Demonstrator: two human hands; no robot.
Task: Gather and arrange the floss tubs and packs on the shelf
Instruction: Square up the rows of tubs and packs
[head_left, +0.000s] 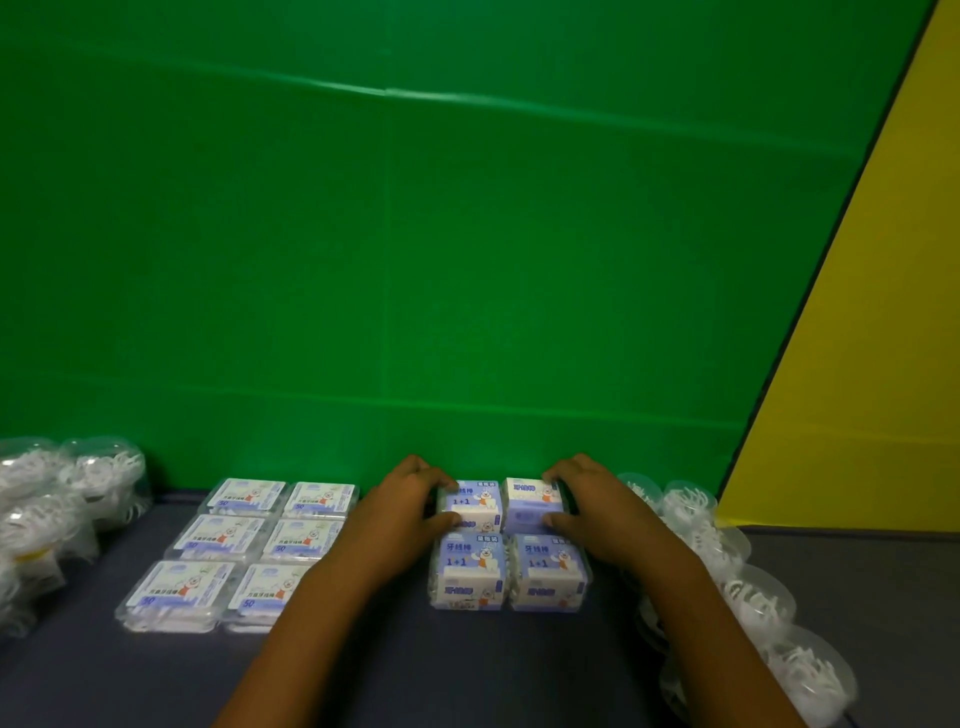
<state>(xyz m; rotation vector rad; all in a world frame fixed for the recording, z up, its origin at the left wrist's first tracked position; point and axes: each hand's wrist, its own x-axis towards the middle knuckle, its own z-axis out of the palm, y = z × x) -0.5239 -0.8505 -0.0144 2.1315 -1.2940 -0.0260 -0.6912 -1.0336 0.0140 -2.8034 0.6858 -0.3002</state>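
Four blue-and-white floss packs sit in a two-by-two block on the dark shelf (395, 670). My left hand (402, 512) grips the back left pack (475, 506) from its left side. My right hand (587, 506) grips the back right pack (532, 506) from its right side. The two front packs (511, 571) lie just below them, untouched. To the left, several flat clear floss boxes (234, 551) lie in two columns. Round clear floss tubs stand in a row at the right (748, 587) and in a cluster at the far left (62, 499).
A green backdrop (415, 234) rises straight behind the shelf. A yellow panel (883, 364) closes the right side. The front strip of the shelf below the packs is bare dark surface.
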